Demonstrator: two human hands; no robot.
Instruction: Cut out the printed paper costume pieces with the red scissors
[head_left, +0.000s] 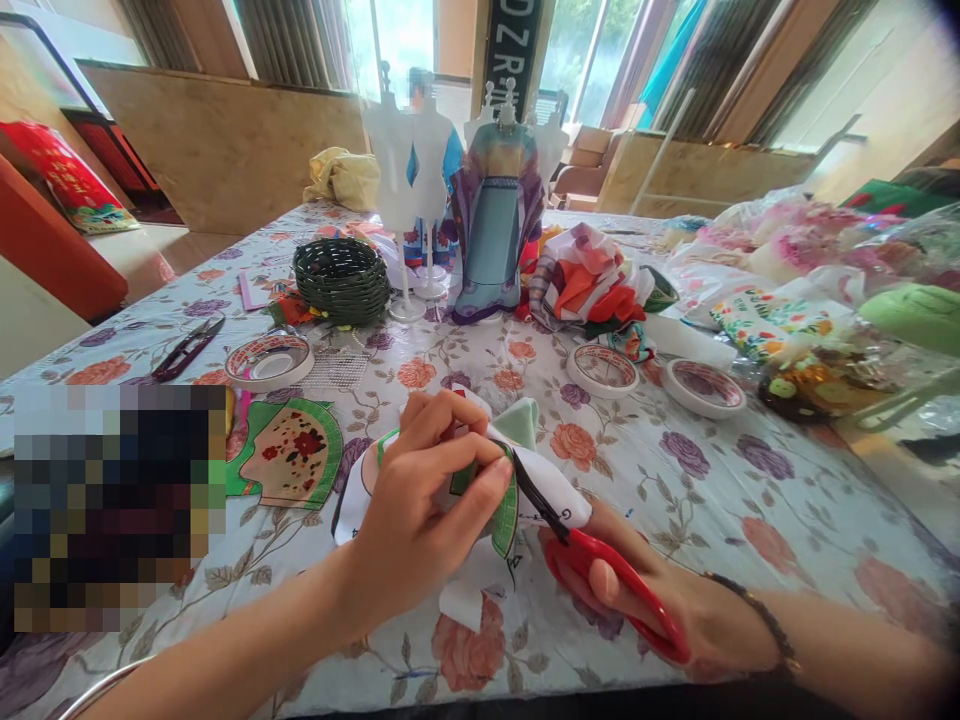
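My left hand (pixel 439 490) pinches a piece of white printed fabric (pixel 555 485) with a green patterned band along its edge. My fingers cover much of the print. In my right hand (pixel 645 590) is a pair of scissors (pixel 615 585) with red handles and dark blades, whose tips lie at the green edge near my left fingertips. A small white scrap (pixel 463 605) is below the fabric on the tablecloth. Left of my hands lies a cut-out fabric piece (pixel 292 455) with a green border and red flowers.
Rolls of tape (pixel 705 388) and a dark woven basket (pixel 341 280) are on the flowered tablecloth (pixel 427 375). Thread snips (pixel 187 350) lie at the left. Small white mannequins (pixel 397 170), one in a blue-purple dress (pixel 487 250), stand behind. Fabric scraps (pixel 589 275) and plastic bags (pixel 795 310) fill the right.
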